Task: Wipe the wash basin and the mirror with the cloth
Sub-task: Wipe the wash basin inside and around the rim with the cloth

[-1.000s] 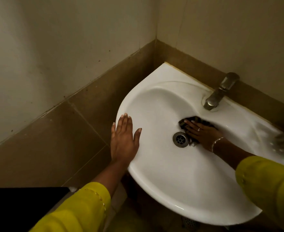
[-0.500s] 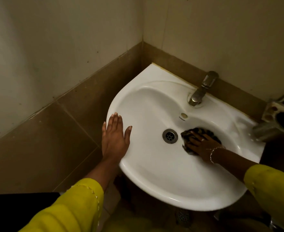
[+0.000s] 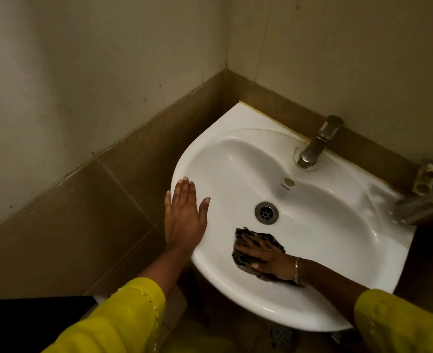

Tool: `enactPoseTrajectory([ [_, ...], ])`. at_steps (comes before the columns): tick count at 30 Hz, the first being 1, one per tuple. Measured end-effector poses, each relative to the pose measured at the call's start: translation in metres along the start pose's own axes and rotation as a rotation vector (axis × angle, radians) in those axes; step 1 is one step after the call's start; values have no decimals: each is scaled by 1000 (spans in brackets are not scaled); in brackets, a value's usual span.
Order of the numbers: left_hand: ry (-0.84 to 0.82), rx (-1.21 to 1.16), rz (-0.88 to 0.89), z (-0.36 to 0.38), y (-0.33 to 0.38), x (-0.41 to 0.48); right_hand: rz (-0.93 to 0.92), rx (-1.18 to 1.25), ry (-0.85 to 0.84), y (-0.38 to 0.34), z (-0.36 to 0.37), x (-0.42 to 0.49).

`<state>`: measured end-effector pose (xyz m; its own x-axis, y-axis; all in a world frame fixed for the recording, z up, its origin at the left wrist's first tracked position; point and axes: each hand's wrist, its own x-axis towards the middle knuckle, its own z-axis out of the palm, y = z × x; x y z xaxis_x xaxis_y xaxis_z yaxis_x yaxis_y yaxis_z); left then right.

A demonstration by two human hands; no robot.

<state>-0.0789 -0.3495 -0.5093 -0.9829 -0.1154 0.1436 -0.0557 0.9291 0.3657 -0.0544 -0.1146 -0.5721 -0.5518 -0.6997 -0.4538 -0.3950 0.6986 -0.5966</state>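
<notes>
From the head camera, the right hand [image 3: 269,258] lies flat with spread fingers on the dark cloth [image 3: 257,253], pressing it against the near inner wall of the white basin [image 3: 325,225], just below the drain [image 3: 266,213]. The left hand [image 3: 184,217] rests flat and empty on the basin's left rim. The tap [image 3: 317,143] stands at the back edge.

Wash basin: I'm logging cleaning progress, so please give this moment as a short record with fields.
basin: white wash basin, set in a wall corner
cloth: dark cloth, inside the bowl, on the near side of the drain
right hand: right hand flat on the cloth, fingers spread
left hand: left hand flat on the basin's left rim
tap: metal tap at the back rim
mirror: not in view
</notes>
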Motion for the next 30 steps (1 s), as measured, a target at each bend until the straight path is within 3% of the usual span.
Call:
enactPoseTrajectory([
  [8,-4,17,8,-1,0,-1,-65,-82,309,-28,-20,77],
  [12,-27,32,6,-1,0,1,37,-283,405,-17,-39,104],
  [16,-38,49,1,-3,1,1,46,-404,380,-3,-71,126],
  [19,-40,51,-1,-3,2,2,-13,-673,454,14,-97,128],
  [23,-30,50,4,-3,0,2,128,-874,562,37,-104,116],
  [27,-25,36,10,-4,0,3,288,-778,682,31,-79,103],
  [30,-31,35,-1,-3,0,2,413,-469,445,23,-54,107],
])
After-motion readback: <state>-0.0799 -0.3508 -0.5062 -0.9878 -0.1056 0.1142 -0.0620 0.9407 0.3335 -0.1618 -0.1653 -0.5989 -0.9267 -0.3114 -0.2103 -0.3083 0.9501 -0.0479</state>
